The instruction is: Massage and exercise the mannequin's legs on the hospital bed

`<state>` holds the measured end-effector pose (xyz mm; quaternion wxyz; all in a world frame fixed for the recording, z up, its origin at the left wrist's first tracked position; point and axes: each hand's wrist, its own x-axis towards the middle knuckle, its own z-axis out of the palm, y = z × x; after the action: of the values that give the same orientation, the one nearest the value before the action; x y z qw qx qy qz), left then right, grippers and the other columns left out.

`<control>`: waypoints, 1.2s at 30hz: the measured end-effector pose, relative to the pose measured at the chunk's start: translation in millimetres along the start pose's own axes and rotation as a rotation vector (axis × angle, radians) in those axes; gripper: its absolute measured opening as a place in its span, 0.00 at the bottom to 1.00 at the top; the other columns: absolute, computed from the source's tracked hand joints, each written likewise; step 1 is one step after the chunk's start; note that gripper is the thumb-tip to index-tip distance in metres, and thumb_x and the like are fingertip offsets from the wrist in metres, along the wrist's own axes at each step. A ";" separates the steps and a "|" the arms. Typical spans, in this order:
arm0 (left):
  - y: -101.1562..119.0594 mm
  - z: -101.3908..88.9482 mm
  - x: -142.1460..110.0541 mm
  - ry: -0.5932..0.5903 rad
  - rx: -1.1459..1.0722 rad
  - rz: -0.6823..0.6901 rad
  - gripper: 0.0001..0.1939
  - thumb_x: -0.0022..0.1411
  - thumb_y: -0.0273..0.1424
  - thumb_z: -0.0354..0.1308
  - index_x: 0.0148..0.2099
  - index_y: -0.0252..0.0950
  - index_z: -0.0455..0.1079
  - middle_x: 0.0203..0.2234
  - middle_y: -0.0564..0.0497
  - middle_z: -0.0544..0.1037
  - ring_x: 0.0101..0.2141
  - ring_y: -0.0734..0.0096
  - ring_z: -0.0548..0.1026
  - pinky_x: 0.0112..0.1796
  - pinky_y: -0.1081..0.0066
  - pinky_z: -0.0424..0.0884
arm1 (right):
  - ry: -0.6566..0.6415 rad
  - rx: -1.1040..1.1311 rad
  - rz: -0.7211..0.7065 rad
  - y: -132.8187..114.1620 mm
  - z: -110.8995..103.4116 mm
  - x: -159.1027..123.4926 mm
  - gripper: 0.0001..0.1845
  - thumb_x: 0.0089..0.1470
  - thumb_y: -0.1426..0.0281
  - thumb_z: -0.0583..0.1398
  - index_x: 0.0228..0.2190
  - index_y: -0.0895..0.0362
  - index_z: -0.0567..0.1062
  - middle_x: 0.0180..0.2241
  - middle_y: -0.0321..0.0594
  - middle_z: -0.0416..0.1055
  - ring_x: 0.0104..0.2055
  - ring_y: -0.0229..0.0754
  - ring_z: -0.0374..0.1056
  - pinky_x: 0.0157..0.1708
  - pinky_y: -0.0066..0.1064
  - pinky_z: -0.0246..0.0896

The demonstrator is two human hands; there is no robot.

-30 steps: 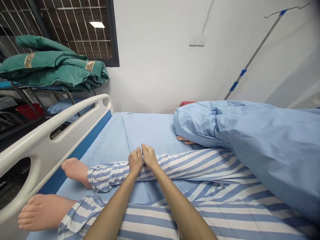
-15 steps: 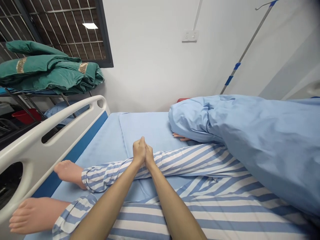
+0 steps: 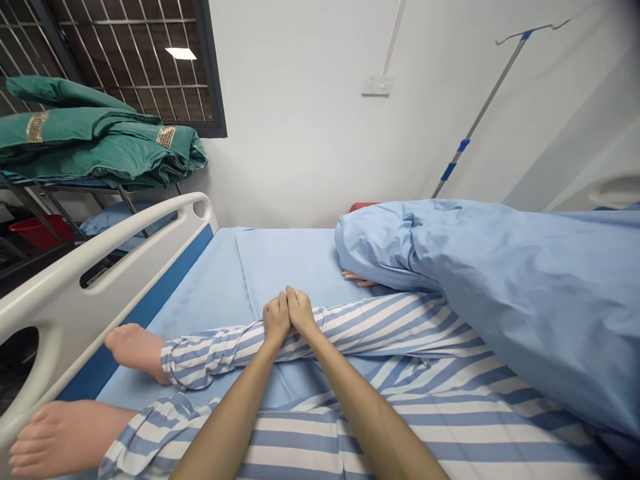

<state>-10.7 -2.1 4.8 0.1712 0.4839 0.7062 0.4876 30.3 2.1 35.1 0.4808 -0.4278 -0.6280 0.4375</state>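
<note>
My left hand [image 3: 275, 319] and my right hand [image 3: 301, 311] rest side by side, touching, on the far leg [image 3: 380, 323] of a figure lying on the bed. The leg wears blue-and-white striped trousers. Both hands have their fingers curled down over the leg's far side; whether they grip the cloth is hidden. The near leg [image 3: 310, 433] lies under my forearms. Two bare feet [image 3: 131, 348] point toward the footboard. A light blue quilt [image 3: 500, 287] covers the figure's upper body, and a hand [image 3: 357, 277] peeks out beneath it.
A white footboard [image 3: 85, 280] with blue trim bounds the bed on the left. Behind it a metal rack holds folded green blankets [image 3: 100, 140]. A drip stand [image 3: 475, 127] leans along the white wall. The blue sheet [image 3: 280, 267] lies bare beyond my hands.
My hands were lifted off the leg, pressed palm to palm, half a second ago. They have come back down onto the far trouser leg, as they were a second ago.
</note>
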 end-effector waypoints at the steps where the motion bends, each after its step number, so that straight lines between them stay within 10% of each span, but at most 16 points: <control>1: -0.1 0.9 -0.3 -0.012 0.018 0.006 0.27 0.62 0.40 0.34 0.21 0.34 0.66 0.19 0.47 0.73 0.23 0.72 0.67 0.26 0.74 0.56 | -0.026 -0.002 -0.021 -15.8 15.7 -8.6 0.18 0.55 0.59 0.52 0.25 0.61 0.67 0.22 0.32 0.64 0.22 0.30 0.59 0.25 0.25 0.57; 5: -1.3 4.3 -1.0 -0.014 0.092 0.015 0.26 0.62 0.39 0.35 0.22 0.34 0.68 0.20 0.46 0.74 0.23 0.72 0.67 0.27 0.73 0.56 | -0.182 0.004 -0.101 -71.7 131.7 -46.0 0.19 0.51 0.63 0.54 0.13 0.55 0.65 0.14 0.30 0.61 0.22 0.34 0.61 0.23 0.24 0.56; 7: -2.2 5.2 -1.3 -0.003 0.085 0.026 0.26 0.62 0.40 0.36 0.22 0.34 0.68 0.20 0.46 0.73 0.23 0.72 0.67 0.27 0.73 0.56 | -0.474 0.024 -0.294 -87.5 187.5 -56.9 0.24 0.50 0.70 0.53 0.06 0.53 0.56 0.09 0.28 0.55 0.19 0.32 0.58 0.22 0.21 0.55; 9: -3.3 5.8 -1.7 0.001 0.053 0.039 0.26 0.61 0.40 0.35 0.22 0.34 0.67 0.20 0.47 0.73 0.22 0.72 0.67 0.27 0.73 0.56 | -0.626 0.010 -0.469 -93.3 208.8 -59.9 0.27 0.50 0.74 0.51 0.04 0.55 0.49 0.07 0.28 0.50 0.19 0.32 0.56 0.23 0.21 0.55; 11: -3.4 6.3 -2.1 -0.003 0.012 0.056 0.26 0.61 0.41 0.36 0.22 0.34 0.66 0.19 0.47 0.73 0.22 0.72 0.66 0.26 0.73 0.56 | -0.478 0.011 -0.406 -89.0 185.5 -56.5 0.24 0.50 0.72 0.52 0.06 0.53 0.58 0.11 0.27 0.59 0.22 0.33 0.61 0.24 0.21 0.58; 14: 3.5 7.2 -1.0 0.004 -0.063 0.035 0.24 0.60 0.40 0.39 0.19 0.34 0.63 0.16 0.50 0.69 0.21 0.74 0.64 0.24 0.73 0.55 | -0.161 -0.005 -0.244 -69.4 95.5 -45.3 0.11 0.54 0.65 0.53 0.26 0.56 0.73 0.29 0.34 0.71 0.34 0.37 0.66 0.33 0.28 0.62; 18: 31.5 10.6 3.3 0.003 -0.293 -0.009 0.22 0.58 0.41 0.43 0.15 0.36 0.53 0.10 0.57 0.57 0.16 0.78 0.56 0.21 0.75 0.54 | -0.061 -0.029 -0.148 -53.1 2.5 -38.2 0.17 0.55 0.64 0.54 0.44 0.60 0.66 0.44 0.43 0.65 0.41 0.41 0.65 0.40 0.38 0.63; 21: 49.2 16.3 5.0 -0.040 -0.442 0.010 0.23 0.57 0.42 0.44 0.14 0.37 0.51 0.09 0.58 0.55 0.15 0.79 0.56 0.21 0.75 0.56 | -0.108 -0.044 -0.116 -68.1 18.7 -45.7 0.19 0.58 0.63 0.47 0.34 0.60 0.72 0.37 0.40 0.69 0.39 0.41 0.66 0.38 0.35 0.63; 24: 44.1 22.7 2.5 0.032 -0.436 -0.039 0.22 0.57 0.41 0.44 0.15 0.37 0.51 0.09 0.58 0.55 0.16 0.79 0.56 0.20 0.75 0.54 | -0.282 -0.042 -0.215 -88.8 99.0 -54.1 0.22 0.55 0.65 0.48 0.14 0.54 0.69 0.23 0.31 0.70 0.32 0.36 0.68 0.32 0.26 0.62; 27: 22.5 26.9 -3.1 0.114 -0.302 -0.083 0.22 0.57 0.41 0.44 0.15 0.36 0.53 0.10 0.57 0.57 0.17 0.79 0.55 0.20 0.75 0.52 | -0.739 -0.105 -0.520 -90.1 192.4 -54.1 0.23 0.48 0.73 0.50 0.06 0.55 0.54 0.16 0.26 0.66 0.29 0.32 0.68 0.28 0.19 0.61; 30: 5.5 28.8 -7.0 0.085 -0.206 -0.023 0.23 0.58 0.41 0.43 0.16 0.35 0.56 0.11 0.55 0.60 0.18 0.78 0.56 0.21 0.75 0.51 | -0.803 -0.151 -0.535 -78.8 236.8 -49.3 0.19 0.47 0.74 0.49 0.08 0.52 0.58 0.18 0.23 0.68 0.33 0.33 0.69 0.31 0.20 0.63; 33: 2.1 28.9 -7.2 0.087 -0.156 0.012 0.23 0.58 0.41 0.42 0.16 0.35 0.57 0.11 0.54 0.61 0.18 0.77 0.57 0.21 0.74 0.51 | -0.732 -0.166 -0.482 -72.0 195.6 -45.6 0.15 0.48 0.70 0.51 0.14 0.47 0.66 0.20 0.22 0.69 0.36 0.37 0.69 0.30 0.23 0.64; 36: 5.4 28.4 -5.6 0.065 -0.152 0.000 0.24 0.59 0.41 0.41 0.17 0.34 0.59 0.12 0.53 0.63 0.18 0.76 0.59 0.22 0.74 0.52 | -0.368 -0.232 -0.299 -60.4 88.7 -36.8 0.08 0.51 0.65 0.54 0.25 0.43 0.72 0.27 0.24 0.71 0.40 0.39 0.66 0.33 0.25 0.64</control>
<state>15.1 8.3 -5.1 0.1845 0.4534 0.6725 0.5551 -57.2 -60.6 70.9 0.3655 -0.2957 -0.8071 0.3571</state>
